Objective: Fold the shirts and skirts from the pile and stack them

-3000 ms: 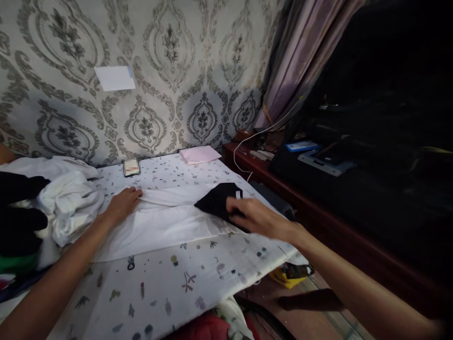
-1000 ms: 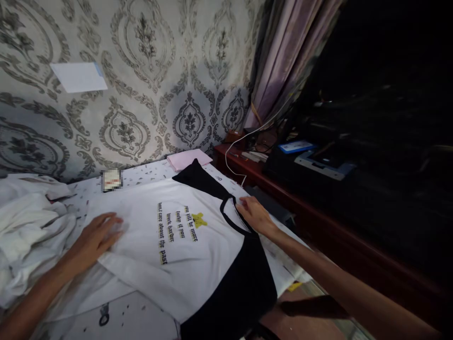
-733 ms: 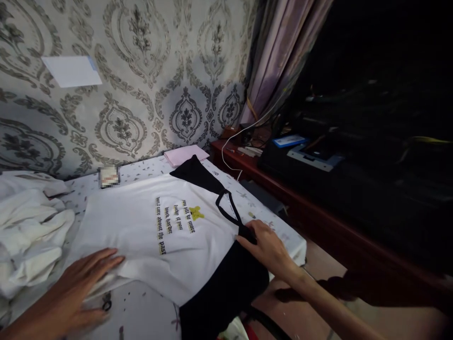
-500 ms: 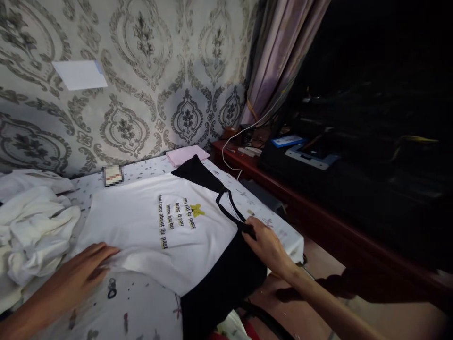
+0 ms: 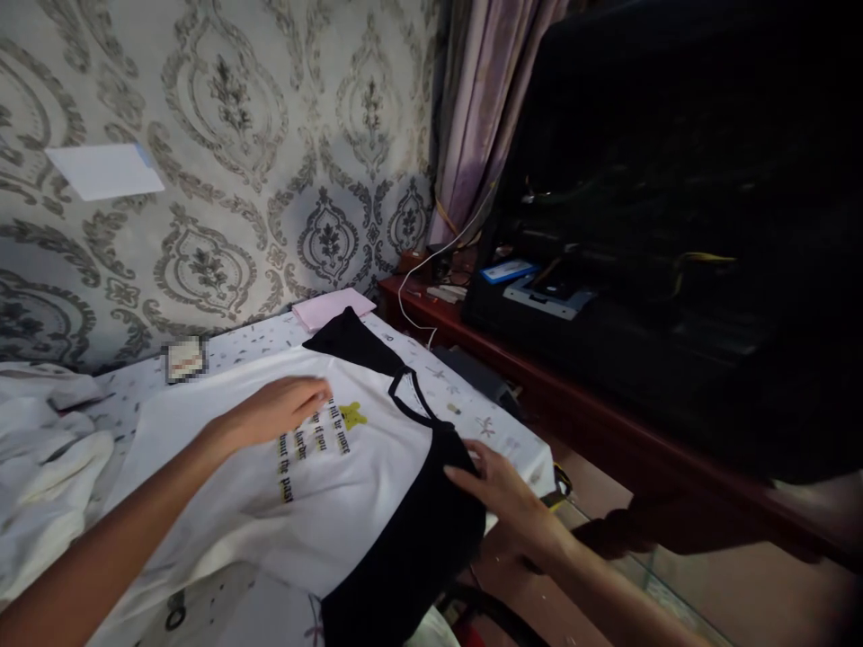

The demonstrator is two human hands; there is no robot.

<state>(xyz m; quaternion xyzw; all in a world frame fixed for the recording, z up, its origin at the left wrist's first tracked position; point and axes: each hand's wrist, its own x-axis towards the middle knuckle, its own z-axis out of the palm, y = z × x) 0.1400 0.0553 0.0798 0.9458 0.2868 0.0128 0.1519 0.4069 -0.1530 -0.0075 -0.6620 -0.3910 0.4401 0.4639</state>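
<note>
A white T-shirt [image 5: 378,476] with black sleeves and a black collar lies spread on the bed, its printed lettering and small yellow bear facing up. Over the print hovers or rests my left hand [image 5: 287,409], fingers stretched toward the collar and covering part of the words; whether it touches the cloth I cannot tell. My right hand [image 5: 502,490] holds the shirt's near black shoulder beside the collar, thumb on top and fingers at the edge. That near sleeve hangs over the bed's side.
Crumpled white cloth [image 5: 54,476] lies at the left. A pixelated small item [image 5: 185,359] and a folded pink cloth [image 5: 333,309] are by the wall. A dark red wooden stand [image 5: 573,395] carries a large black screen [image 5: 661,225]; a white cable [image 5: 403,296] hangs beside it.
My left hand has left the shirt's hem and moved right and up over the print. My right hand has shifted from the collar edge onto the black shoulder. The view has turned slightly right.
</note>
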